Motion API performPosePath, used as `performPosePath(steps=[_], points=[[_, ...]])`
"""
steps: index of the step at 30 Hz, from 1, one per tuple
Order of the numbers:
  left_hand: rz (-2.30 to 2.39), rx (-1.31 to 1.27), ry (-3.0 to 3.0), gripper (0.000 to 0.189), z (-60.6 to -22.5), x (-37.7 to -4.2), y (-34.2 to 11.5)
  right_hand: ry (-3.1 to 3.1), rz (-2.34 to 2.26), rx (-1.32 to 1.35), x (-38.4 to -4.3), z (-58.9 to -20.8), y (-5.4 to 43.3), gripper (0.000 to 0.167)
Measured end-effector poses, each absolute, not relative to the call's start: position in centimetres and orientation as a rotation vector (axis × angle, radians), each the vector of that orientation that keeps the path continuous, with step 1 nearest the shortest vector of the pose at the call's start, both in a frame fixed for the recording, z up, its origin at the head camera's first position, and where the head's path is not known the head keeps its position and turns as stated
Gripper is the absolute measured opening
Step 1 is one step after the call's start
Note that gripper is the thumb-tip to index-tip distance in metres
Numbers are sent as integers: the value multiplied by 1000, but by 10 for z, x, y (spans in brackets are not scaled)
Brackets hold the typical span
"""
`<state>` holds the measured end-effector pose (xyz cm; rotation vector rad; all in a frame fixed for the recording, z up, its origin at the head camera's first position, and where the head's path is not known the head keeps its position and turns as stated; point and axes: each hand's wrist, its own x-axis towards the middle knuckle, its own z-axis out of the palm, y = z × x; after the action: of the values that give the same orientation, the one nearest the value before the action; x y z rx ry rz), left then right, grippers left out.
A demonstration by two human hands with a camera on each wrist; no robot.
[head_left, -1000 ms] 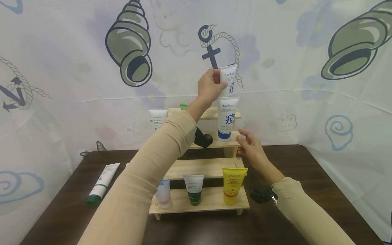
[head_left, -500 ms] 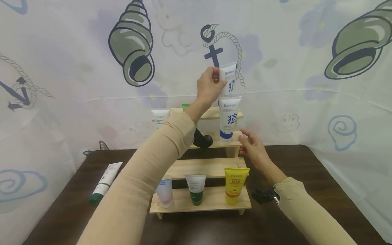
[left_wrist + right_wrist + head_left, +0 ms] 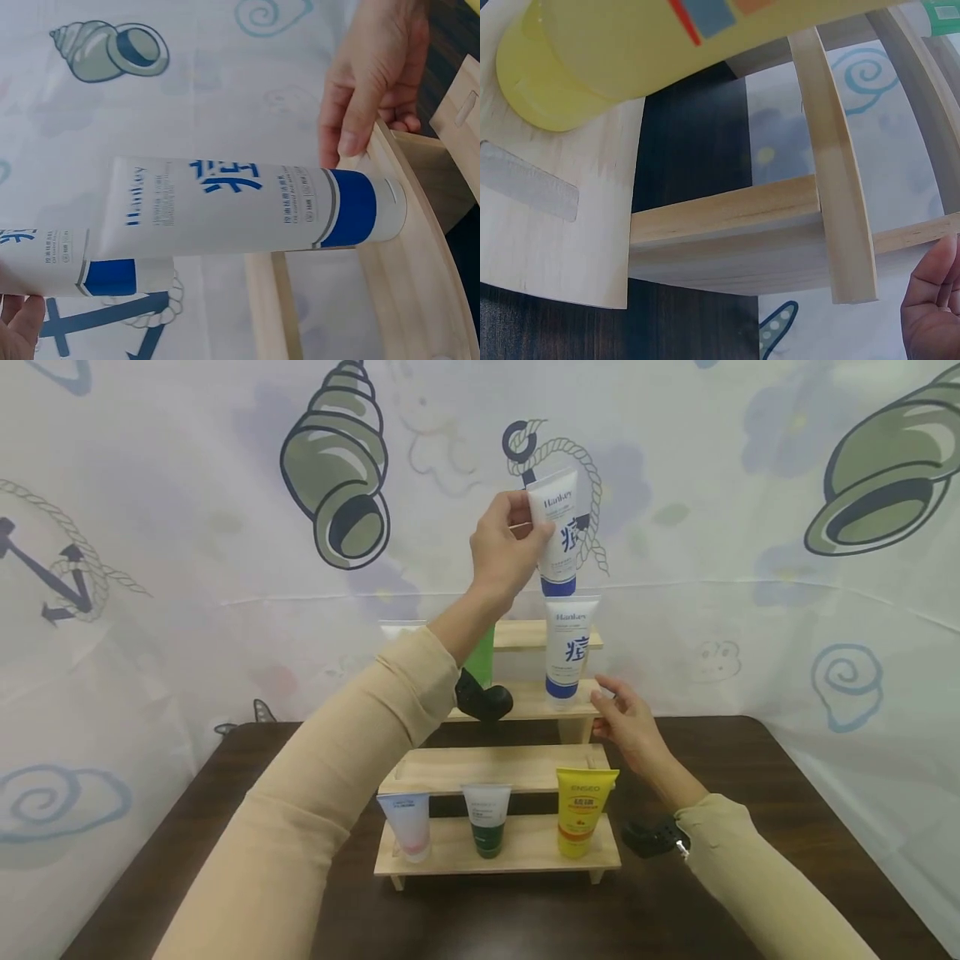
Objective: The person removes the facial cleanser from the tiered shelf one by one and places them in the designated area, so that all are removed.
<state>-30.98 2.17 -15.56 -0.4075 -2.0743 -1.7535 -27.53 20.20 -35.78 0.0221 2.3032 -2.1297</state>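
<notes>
Held tube (image 3: 561, 550): raised in midair, its blue band (image 3: 558, 588) now shown above the standing tube (image 3: 568, 647).
Left grip (image 3: 512, 539): held tube pinched at its upper left edge.
Right grip (image 3: 628, 725): shelf (image 3: 528, 698) end pinched.
Tube handling: probably light, soft, smooth; best held mid-body, gently, or by the likely stiffer cap (image 3: 155, 275).

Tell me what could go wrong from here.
In the head view, the held tube hangs above the lower tube; if the left grip drops, that one could topple. The black device is in front of the green tube and might brush it. The right grip is at the end of the rack; a tug could shift everything.
</notes>
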Motion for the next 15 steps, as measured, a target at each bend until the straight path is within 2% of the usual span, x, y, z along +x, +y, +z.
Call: performPosePath(steps=[15], points=[[-1995,-562,-1758,33,-129,-272,-16,2299,-2121,8,-272,-355,200,56]])
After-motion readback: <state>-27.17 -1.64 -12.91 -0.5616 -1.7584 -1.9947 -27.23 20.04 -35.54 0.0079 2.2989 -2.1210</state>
